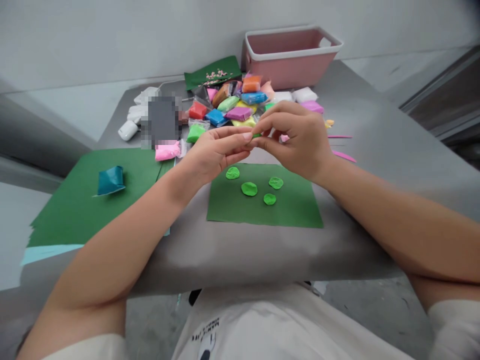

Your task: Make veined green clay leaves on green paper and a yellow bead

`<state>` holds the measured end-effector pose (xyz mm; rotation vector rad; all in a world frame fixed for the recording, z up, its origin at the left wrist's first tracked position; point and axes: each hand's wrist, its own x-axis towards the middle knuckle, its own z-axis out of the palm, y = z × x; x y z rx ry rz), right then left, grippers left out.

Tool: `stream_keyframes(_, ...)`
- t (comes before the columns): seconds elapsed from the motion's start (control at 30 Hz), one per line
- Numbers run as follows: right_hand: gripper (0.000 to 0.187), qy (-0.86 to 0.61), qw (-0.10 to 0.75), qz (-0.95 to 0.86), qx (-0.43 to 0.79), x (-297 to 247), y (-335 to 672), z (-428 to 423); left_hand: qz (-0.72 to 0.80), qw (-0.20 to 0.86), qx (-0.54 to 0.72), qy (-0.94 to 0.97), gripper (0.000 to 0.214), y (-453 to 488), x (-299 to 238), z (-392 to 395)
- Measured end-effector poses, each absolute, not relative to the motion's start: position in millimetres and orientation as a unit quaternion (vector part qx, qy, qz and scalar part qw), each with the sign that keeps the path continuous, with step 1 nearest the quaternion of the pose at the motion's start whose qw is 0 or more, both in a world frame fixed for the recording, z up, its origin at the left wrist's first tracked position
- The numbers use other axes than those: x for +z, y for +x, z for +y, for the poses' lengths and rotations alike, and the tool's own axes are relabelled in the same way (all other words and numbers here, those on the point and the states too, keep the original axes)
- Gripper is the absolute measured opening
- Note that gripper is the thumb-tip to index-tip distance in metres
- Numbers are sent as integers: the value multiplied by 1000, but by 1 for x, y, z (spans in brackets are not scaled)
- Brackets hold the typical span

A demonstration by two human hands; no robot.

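My left hand [225, 147] and my right hand [296, 135] meet above the far edge of a dark green sheet [300, 210]. Their fingertips pinch a small piece of green clay [256, 135], mostly covered by the fingers. Below them on the sheet lie several flattened bright green clay discs, among them a larger one [249, 189] near the middle and a smaller one [269, 199] closer to me. Another disc [232, 173] lies at the upper left and one more [276, 183] to the right.
Packets of coloured clay, including a red one [197, 110], are heaped beyond my hands. Behind them stands a pink basket [288, 70]. Larger green sheets [71, 200] carry a teal packet [111, 180] at left. Pink tools [344, 156] lie past my right wrist.
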<state>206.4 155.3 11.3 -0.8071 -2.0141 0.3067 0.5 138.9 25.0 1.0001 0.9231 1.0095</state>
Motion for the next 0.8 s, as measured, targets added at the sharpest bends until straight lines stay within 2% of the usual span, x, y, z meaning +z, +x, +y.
stream_keyframes(0.13, 8, -337, 480, -798, 142, 15, 205, 154, 441, 645, 440, 441, 12, 1, 30, 139)
stream_keyframes(0.23, 8, -360, 558, -726, 177, 21, 208, 160, 455, 636, 423, 459, 14, -1, 34, 137)
stream_keyframes(0.33, 36, -358, 606, -652, 282, 29, 213, 167, 454, 621, 424, 478, 11, -3, 34, 138)
stream_keyframes(0.43, 53, -357, 580, -641, 355, 32, 215, 169, 451, 608, 439, 483, 13, -6, 31, 141)
stream_keyframes(0.57, 37, -334, 551, -679, 352, 26, 216, 175, 454, 592, 460, 481, 20, -9, 26, 145)
stream_keyframes(0.7, 22, -349, 517, -664, 412, 20, 217, 180, 485, 569, 466, 472, 11, -10, 24, 149)
stream_keyframes(0.8, 16, -350, 488, -685, 412, 18, 215, 178, 499, 556, 466, 474, 23, -9, 24, 150)
